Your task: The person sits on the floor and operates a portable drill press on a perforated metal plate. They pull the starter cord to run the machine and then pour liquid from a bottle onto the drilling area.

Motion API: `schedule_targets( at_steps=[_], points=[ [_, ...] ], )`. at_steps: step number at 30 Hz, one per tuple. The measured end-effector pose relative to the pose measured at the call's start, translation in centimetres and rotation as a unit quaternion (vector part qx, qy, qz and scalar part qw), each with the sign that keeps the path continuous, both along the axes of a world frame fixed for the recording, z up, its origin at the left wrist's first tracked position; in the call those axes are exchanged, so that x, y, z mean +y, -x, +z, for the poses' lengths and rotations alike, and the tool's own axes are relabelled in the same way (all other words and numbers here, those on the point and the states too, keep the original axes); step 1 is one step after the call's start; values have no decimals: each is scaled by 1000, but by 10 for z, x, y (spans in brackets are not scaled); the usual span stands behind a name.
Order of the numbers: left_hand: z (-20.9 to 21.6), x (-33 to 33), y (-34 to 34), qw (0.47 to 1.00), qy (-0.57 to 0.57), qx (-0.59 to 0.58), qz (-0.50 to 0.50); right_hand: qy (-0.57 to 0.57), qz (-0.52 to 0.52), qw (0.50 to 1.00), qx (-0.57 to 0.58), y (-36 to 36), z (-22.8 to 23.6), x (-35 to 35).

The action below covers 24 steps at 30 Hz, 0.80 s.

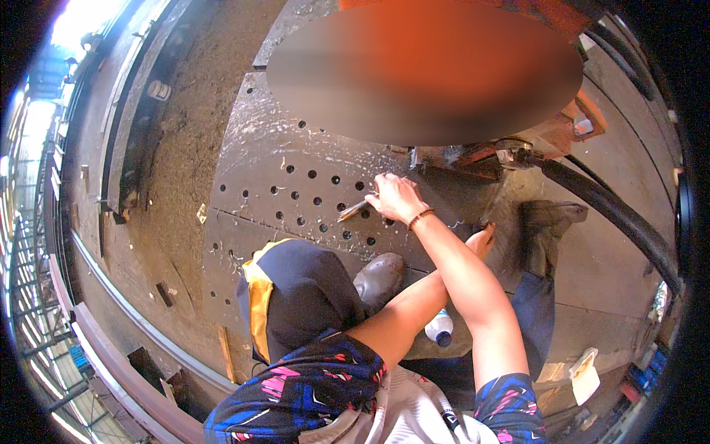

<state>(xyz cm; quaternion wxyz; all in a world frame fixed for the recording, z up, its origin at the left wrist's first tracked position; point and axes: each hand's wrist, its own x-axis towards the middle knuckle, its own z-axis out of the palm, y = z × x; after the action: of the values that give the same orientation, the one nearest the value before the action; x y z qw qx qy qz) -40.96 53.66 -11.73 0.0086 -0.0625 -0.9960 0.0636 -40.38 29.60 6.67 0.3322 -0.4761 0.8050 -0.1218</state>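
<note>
My right hand (396,197), with a thin band at the wrist, is closed on a small brush (353,210) whose bristles touch a grey steel plate (281,159) drilled with several round holes. Pale metal shavings lie scattered around the holes. My left arm passes under the right one, and my left hand (483,240) rests low on the plate near a dark boot (549,222). Only part of that hand shows, so its grip is unclear.
An orange machine (573,126) stands at the plate's far right with a thick black hose (614,214) running off to the right. My knee (296,296), a grey boot (381,275) and a plastic bottle (440,327) are close below. Steel beams (126,325) lie to the left.
</note>
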Motion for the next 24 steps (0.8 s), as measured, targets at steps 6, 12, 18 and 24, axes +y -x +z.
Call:
schedule_targets(
  at_steps=[6,12,18,24],
  points=[
    [2,-8,-2,991,118,68,7,23,-40,996,-73,12,35,48],
    [42,-18,15,996,86,8,13,286,-269,919,-11,16,119,168],
    [142,-9,55,990,4,-61,-131,361,-582,725,73,4,172,327],
    [219,33,84,942,-236,154,-181,378,-643,656,110,-45,163,396]
  ],
)
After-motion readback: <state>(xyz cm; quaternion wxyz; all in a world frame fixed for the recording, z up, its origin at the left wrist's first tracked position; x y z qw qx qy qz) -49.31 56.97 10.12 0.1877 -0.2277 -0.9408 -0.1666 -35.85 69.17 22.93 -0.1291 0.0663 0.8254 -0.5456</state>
